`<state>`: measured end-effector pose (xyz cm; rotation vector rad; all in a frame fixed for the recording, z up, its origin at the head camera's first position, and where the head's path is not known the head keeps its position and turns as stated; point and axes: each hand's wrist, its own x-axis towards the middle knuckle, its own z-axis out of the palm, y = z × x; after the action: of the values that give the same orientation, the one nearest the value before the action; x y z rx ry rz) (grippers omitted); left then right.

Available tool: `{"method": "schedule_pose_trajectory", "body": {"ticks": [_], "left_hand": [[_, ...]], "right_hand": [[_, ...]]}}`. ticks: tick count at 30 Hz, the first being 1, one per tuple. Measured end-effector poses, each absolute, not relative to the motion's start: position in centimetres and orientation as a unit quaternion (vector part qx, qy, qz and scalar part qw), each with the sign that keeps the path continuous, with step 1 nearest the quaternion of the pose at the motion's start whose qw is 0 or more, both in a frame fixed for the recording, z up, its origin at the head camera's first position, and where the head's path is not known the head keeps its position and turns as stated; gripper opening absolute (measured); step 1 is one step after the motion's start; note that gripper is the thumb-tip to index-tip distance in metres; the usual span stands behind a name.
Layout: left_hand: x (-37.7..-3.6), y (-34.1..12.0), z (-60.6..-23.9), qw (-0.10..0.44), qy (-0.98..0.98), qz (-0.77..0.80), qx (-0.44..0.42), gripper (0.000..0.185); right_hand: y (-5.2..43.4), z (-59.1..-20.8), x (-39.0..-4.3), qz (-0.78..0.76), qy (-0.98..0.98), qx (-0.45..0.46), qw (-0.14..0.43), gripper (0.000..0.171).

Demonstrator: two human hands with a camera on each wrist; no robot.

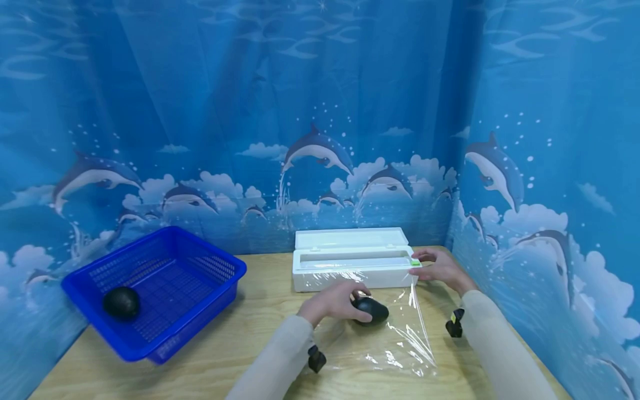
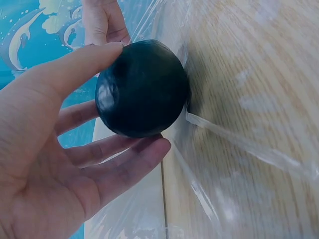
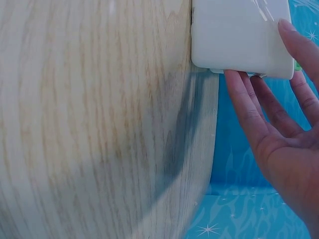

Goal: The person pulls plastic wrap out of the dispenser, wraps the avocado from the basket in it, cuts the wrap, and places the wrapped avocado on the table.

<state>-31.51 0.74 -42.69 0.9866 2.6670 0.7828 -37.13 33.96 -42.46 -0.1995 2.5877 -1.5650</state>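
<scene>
One glossy, near-black avocado (image 1: 371, 310) sits on our stretched cling film (image 1: 395, 339) on the table (image 1: 240, 344), clamped in our left grip (image 1: 334, 301), while our right grip (image 1: 440, 268), fingers straight, touches the white dispenser box (image 1: 350, 266).

Staged recording booth rather than a lived-in room: blue dolphin-and-cloud printed curtains (image 1: 320, 111) enclose the light wood-grain counter (image 1: 250, 333) on three sides, which carries only a blue perforated plastic basket (image 1: 200, 294) and a white rectangular cling-film dispenser box (image 1: 350, 261) with clear film drawn out.
</scene>
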Motion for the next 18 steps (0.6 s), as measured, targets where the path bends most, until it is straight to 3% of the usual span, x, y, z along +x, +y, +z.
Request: {"method": "schedule_pose_trajectory", "body": {"ticks": [18], "left_hand": [[-30.90,-0.23,-42.32,0.123,0.900,0.284,0.306,0.064]], "right_hand": [[33.81,-42.34,-37.07,-0.511,0.856,-0.061,0.056,0.064]]}}
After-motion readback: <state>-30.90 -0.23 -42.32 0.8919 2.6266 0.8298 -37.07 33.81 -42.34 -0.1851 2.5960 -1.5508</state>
